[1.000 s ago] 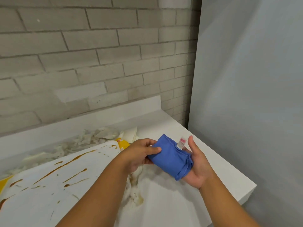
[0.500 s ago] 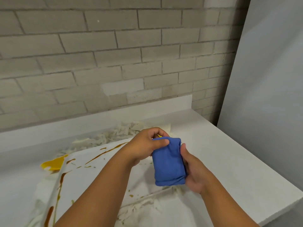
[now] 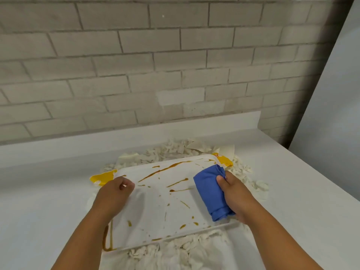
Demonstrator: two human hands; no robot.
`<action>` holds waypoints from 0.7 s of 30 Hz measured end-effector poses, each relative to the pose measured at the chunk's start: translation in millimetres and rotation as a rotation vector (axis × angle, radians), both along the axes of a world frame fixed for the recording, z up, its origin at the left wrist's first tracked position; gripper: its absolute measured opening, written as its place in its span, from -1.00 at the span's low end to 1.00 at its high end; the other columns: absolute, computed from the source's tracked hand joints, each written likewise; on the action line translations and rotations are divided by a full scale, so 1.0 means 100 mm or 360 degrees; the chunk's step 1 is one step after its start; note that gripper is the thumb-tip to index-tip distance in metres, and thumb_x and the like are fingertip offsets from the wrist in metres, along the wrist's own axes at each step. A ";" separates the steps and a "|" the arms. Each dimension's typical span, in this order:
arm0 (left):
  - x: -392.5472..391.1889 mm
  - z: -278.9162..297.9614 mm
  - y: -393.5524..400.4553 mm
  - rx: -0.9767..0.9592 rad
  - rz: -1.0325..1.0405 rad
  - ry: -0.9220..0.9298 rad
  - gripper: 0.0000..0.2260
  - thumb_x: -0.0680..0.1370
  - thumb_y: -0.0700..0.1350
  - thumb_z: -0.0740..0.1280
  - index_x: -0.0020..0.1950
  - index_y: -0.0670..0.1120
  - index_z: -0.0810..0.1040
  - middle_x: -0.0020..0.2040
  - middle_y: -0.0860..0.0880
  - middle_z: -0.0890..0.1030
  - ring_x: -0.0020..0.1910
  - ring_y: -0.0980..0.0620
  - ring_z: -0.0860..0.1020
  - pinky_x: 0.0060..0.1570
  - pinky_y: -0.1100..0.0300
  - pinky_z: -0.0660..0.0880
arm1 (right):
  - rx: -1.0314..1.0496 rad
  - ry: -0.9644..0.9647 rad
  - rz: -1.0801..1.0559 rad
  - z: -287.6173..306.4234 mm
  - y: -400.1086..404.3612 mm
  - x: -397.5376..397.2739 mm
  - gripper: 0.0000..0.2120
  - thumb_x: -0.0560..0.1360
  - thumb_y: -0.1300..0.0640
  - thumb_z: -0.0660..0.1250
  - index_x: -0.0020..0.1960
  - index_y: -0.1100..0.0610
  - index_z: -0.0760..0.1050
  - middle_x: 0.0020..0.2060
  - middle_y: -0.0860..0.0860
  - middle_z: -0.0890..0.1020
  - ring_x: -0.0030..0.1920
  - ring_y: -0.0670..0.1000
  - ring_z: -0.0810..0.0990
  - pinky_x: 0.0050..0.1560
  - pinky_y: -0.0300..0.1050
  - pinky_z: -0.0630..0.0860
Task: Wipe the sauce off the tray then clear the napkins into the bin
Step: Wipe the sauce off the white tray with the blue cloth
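**Two hands, one cloth: grip and handling at the start of the wipe**

Right hand (image 3: 236, 197): its grip is clamped round a folded blue cloth (image 3: 211, 193), thumb on the upper face and the other fingers hidden beneath the roll. The cloth is soft and limp, so it should hold its wad only while squeezed; it appears to rest on the right end of the tray, though contact cannot be confirmed. Taking it by the middle of the roll, as here, leaves a broad flat face free for wiping.

Left hand (image 3: 115, 193): fingers curled loosely together at the far-left corner of the white tray (image 3: 155, 213), apparently pinning or pinching its rim; whether anything lies between the fingertips cannot be told. The tray looks light, stiff and smooth, hence likely to slide under a wiping stroke unless braced at an edge or corner.

Brown sauce streaks (image 3: 163, 170) run across the tray's far half, with smaller spots near the front rim and a pooled line down the near-left edge. None looks wiped yet, so the task is judged barely begun.

Crumpled white napkins (image 3: 175, 250) lie heaped around the tray, behind and in front of it, on the white tabletop (image 3: 292, 191). They are featherlight and easily torn, best gathered by the handful. Yellow wrappers (image 3: 102, 177) project at two far corners. No bin is in view.
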State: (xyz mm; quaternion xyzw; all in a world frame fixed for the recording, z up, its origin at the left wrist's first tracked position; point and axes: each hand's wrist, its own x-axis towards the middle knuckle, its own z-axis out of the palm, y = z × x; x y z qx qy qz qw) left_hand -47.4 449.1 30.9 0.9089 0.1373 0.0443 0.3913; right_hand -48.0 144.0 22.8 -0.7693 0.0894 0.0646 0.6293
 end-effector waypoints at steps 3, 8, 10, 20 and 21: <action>-0.12 -0.20 0.29 0.0238 0.0182 0.0166 -0.88 0.56 -0.03 0.25 -0.07 -0.03 0.54 -0.07 -0.05 0.59 -0.08 -0.06 0.51 -0.11 0.11 0.42 | -0.0140 0.0024 0.0081 0.02 0.16 0.00 -0.76 0.65 -0.03 0.06 0.25 -0.07 0.39 0.07 -0.03 0.56 0.03 0.04 0.57 -0.12 -0.04 0.57; -0.19 -0.35 0.52 0.0319 0.0357 0.0148 -0.88 0.57 -0.08 0.21 0.00 -0.05 0.53 -0.04 -0.03 0.56 -0.10 -0.01 0.43 -0.10 0.17 0.37 | -0.0214 -0.0059 0.0318 0.03 0.51 -0.01 -0.84 0.63 0.00 0.13 0.10 -0.03 0.46 0.04 0.03 0.60 0.06 0.09 0.58 0.02 0.02 0.52; -0.20 -0.36 0.56 0.0302 0.0365 0.0145 -0.88 0.56 -0.10 0.20 -0.01 -0.05 0.53 -0.07 0.00 0.55 -0.09 0.00 0.46 -0.06 0.17 0.40 | -0.0197 -0.0088 0.0390 0.07 0.66 0.01 -0.86 0.62 0.02 0.16 0.08 -0.03 0.48 0.03 0.03 0.61 0.07 0.09 0.59 0.12 0.09 0.52; -0.12 -0.46 0.69 -0.0118 0.0318 0.0202 -0.84 0.53 -0.10 0.30 -0.22 -0.05 0.61 -0.28 -0.06 0.64 -0.32 -0.08 0.56 -0.17 0.08 0.55 | -0.0544 -0.0299 0.0697 0.29 1.46 0.42 -0.82 0.58 0.05 0.22 0.17 -0.02 0.46 0.05 0.04 0.59 0.05 0.08 0.57 0.08 0.04 0.53; -0.10 -0.45 0.68 -0.0107 0.0309 0.0206 -0.85 0.53 -0.08 0.30 -0.19 -0.05 0.61 -0.25 -0.05 0.64 -0.29 -0.08 0.57 -0.14 0.08 0.56 | -0.0636 -0.0336 0.0735 0.30 1.54 0.48 -0.83 0.59 0.07 0.21 0.16 0.03 0.46 0.04 0.06 0.58 0.02 0.09 0.56 0.01 -0.01 0.51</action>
